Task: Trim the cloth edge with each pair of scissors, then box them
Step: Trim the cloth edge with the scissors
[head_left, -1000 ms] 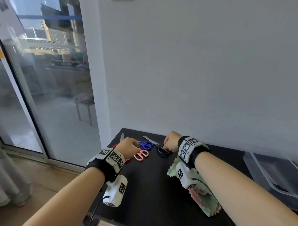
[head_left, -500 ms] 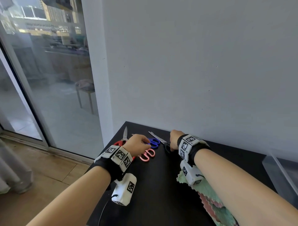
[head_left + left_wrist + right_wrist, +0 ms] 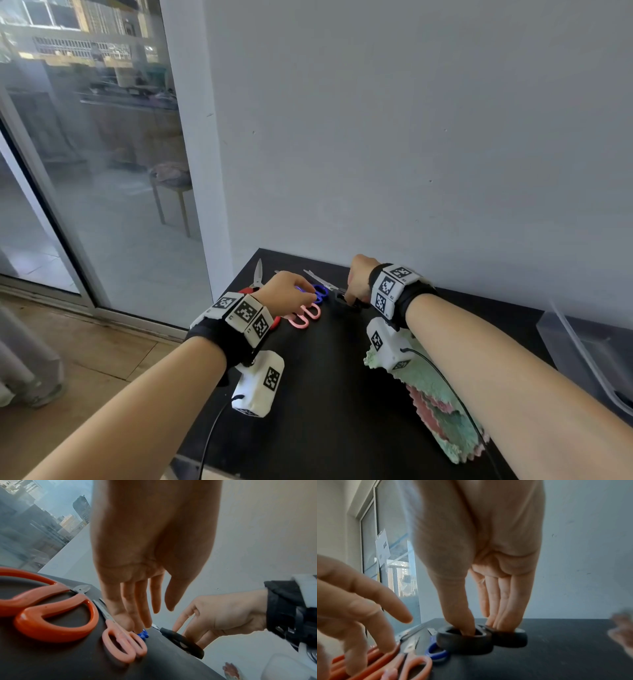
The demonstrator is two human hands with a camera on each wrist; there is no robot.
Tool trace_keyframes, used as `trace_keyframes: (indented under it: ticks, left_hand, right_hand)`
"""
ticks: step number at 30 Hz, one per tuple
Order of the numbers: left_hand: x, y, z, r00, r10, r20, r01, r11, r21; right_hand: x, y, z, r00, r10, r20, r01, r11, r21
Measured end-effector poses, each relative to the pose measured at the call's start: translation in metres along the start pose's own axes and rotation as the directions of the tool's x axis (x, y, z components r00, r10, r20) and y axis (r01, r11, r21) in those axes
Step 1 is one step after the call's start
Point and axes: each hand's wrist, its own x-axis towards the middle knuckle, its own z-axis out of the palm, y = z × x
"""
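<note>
Four pairs of scissors lie at the far left of the black table (image 3: 329, 394): orange (image 3: 54, 615), pink (image 3: 123, 645), blue (image 3: 321, 293) and black (image 3: 465, 641). My left hand (image 3: 305, 295) hangs over them with straight fingers (image 3: 137, 615), their tips touching the blue handles (image 3: 143, 634). My right hand (image 3: 352, 296) has its thumb (image 3: 462, 615) in one loop of the black scissors and its fingers in the other; the scissors still lie on the table. A green and pink cloth (image 3: 445, 407) with zigzag edges lies under my right forearm.
A clear plastic box (image 3: 589, 353) stands at the table's right end. The grey wall (image 3: 411, 154) runs right behind the scissors. A glass door (image 3: 85, 171) and wooden floor lie past the table's left edge.
My left hand has moved right, from beside the pink handles onto the blue scissors. The right hand stays at the black scissors. The head view has shifted a little.
</note>
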Motion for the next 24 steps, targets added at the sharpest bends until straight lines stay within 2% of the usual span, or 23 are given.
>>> trace_keyframes:
  ticks: [6,9,14,18,21,24]
  left_hand:
    - [-0.014,0.018,0.006,0.999,-0.032,0.031,0.034,0.998,-0.061]
    - [-0.025,0.03,0.012,0.997,-0.06,0.049,0.067,0.984,-0.167]
    - [-0.048,0.047,0.023,0.984,-0.058,0.169,0.12,0.914,-0.388]
    - [-0.061,0.055,0.035,0.993,0.004,0.118,0.062,0.832,-0.551]
    - [-0.068,0.061,0.049,0.999,-0.002,0.047,0.032,0.755,-0.655]
    - [-0.073,0.065,0.064,1.0,-0.009,0.019,0.02,0.725,-0.688]
  right_hand:
    - [-0.027,0.003,-0.016,0.993,-0.063,-0.098,0.077,0.987,0.144]
    - [-0.047,0.008,-0.021,0.982,-0.091,-0.167,0.123,0.973,0.197]
    - [-0.083,0.024,-0.022,0.965,-0.115,-0.234,0.179,0.945,0.274]
    - [-0.11,0.039,-0.016,0.948,-0.134,-0.29,0.225,0.924,0.31]
    - [-0.124,0.053,-0.008,0.937,-0.155,-0.312,0.263,0.903,0.341]
    - [-0.136,0.066,0.003,0.927,-0.166,-0.335,0.292,0.88,0.374]
